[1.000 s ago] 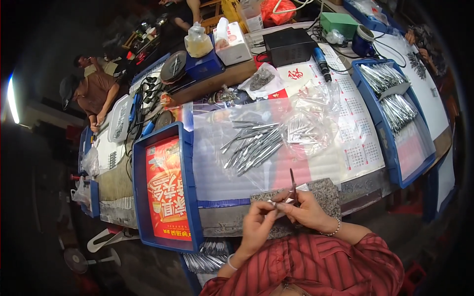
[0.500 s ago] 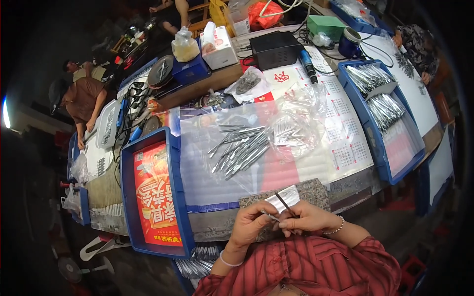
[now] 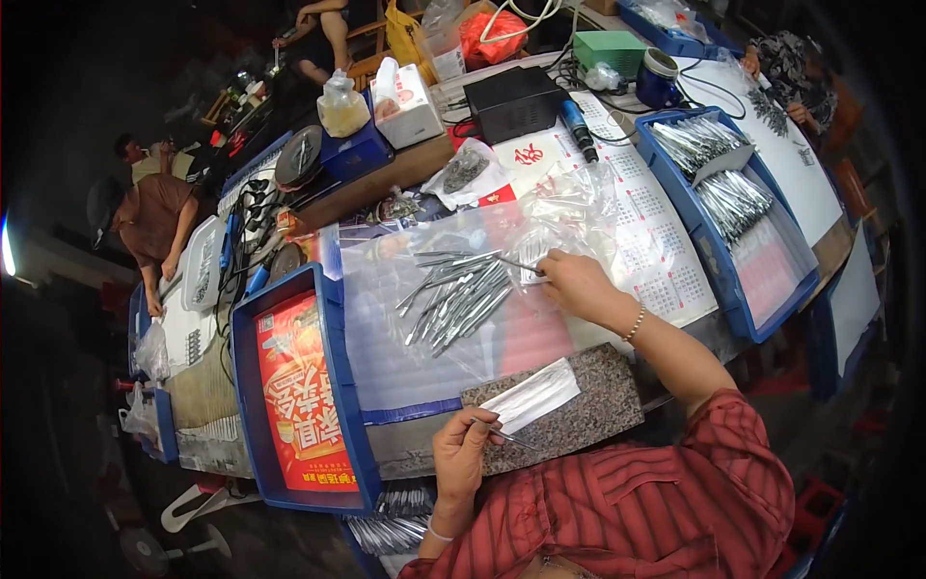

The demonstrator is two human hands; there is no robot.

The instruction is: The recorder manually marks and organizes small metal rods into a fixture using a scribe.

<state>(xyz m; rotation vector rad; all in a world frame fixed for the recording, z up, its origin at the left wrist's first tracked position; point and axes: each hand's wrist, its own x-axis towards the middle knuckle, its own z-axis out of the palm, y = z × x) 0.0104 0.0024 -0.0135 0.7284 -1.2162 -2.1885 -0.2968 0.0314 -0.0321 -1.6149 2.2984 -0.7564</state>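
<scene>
My left grip (image 3: 459, 454) is clamped on a slim metal piece (image 3: 511, 439), its tip over the stone slab (image 3: 612, 410). My right grip (image 3: 584, 288) pinches a dark slender rod (image 3: 519, 263) beside the silvery pieces (image 3: 458, 307) heaped on the worktop (image 3: 410, 451). I'd best pinch lightly, hold the left piece steady, and keep the rod from snagging the heap.
</scene>
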